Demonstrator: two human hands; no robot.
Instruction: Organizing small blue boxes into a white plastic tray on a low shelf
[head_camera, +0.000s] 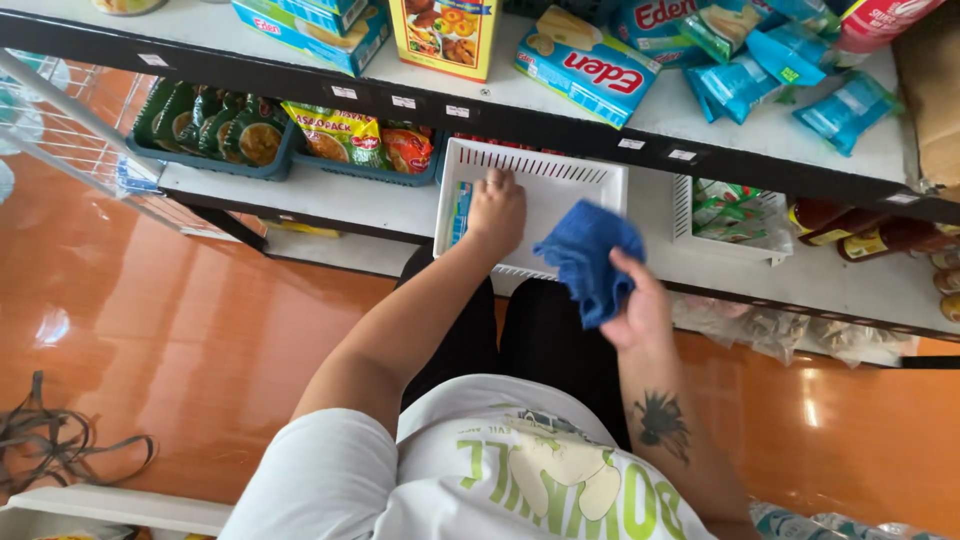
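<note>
Your left hand (497, 210) presses flat, fingers spread, inside the white basket (590, 185); your right hand (635, 310) grips the blue cloth (590, 255) over its near rim. The basket overhangs the shelf (330, 195) edge, so a hard wipe could tip it off.

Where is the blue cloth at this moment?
In the head view, the crumpled blue cloth is right of centre, gripped in the right hand over the right edge of the empty white slotted plastic tray, where the left hand rests.

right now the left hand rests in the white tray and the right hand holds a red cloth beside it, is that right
Not quite: the cloth is blue, not red. The head view shows the left hand resting in the white tray and the right hand holding the cloth beside it.
</note>
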